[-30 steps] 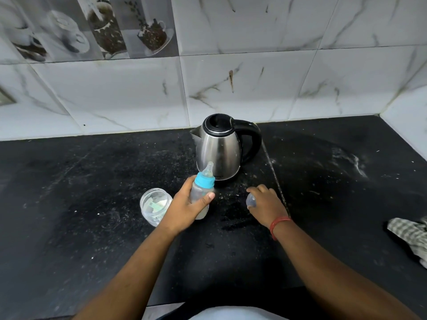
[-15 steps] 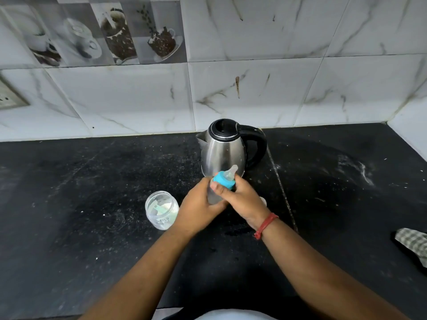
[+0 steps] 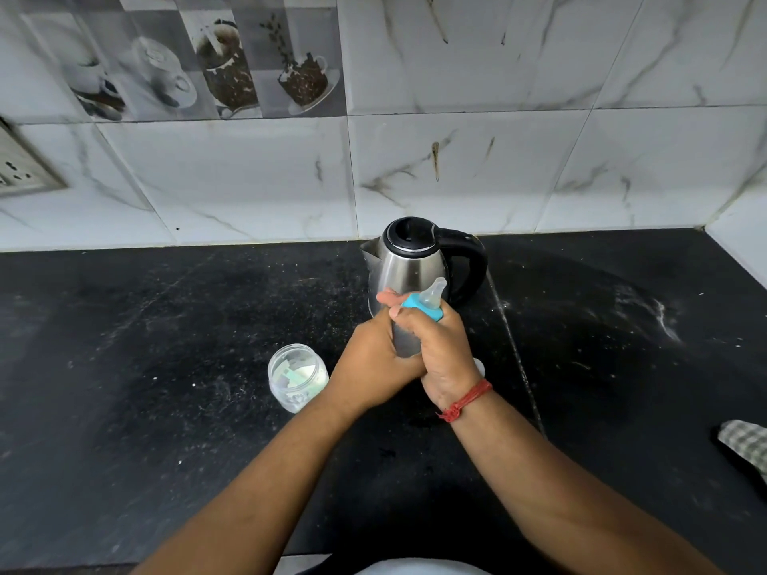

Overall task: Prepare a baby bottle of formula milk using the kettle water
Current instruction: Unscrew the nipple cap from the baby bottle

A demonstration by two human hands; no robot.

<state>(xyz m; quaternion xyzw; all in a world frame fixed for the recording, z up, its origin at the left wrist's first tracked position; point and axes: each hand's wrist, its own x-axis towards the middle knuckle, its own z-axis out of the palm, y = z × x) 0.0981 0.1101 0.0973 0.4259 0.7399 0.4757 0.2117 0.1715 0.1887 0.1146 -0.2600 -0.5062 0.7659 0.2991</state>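
Black countertop (image 3: 166, 408), both hands (left (image 3: 373, 367), right (image 3: 440, 350)) gripping baby bottle (image 3: 419, 317), teat tilted up-right toward kettle (image 3: 411, 263)

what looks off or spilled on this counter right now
Pale powdery specks and smears dust the black counter, with a thicker white streak right of the kettle, like spilled powder. The clear jar stands without a lid. Both hands grip the baby bottle, which leans slightly.

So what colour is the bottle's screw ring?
Bright blue. The ring sits just under the clear teat, seen in the head view.
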